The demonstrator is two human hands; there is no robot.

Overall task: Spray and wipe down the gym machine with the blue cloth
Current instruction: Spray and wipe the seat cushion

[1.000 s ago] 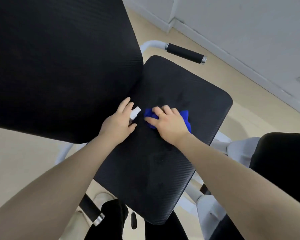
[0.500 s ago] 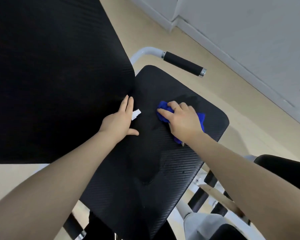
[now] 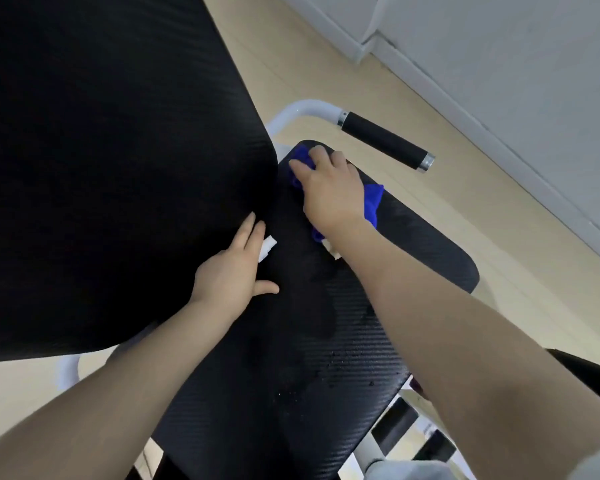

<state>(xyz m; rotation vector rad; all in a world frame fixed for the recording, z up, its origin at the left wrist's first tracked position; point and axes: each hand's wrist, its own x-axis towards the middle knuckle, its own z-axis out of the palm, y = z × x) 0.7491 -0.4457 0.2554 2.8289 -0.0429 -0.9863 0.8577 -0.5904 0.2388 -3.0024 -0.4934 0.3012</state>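
We press crumpled blue cloth [image 3: 373, 199] with right hand [image 3: 329, 188], fingers spread flat, on black textured seat pad [image 3: 326, 341]; left hand [image 3: 231, 271] holds white spray nozzle [image 3: 267, 248], fingers mostly straight.

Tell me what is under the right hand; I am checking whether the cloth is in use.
The blue cloth lies under the right hand, pressed on the black seat pad. Its edges stick out beside the fingers and wrist; its middle is covered by the hand.

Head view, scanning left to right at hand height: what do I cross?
Black back pad → left hand → white spray nozzle → right hand on the blue cloth → black foam handle.
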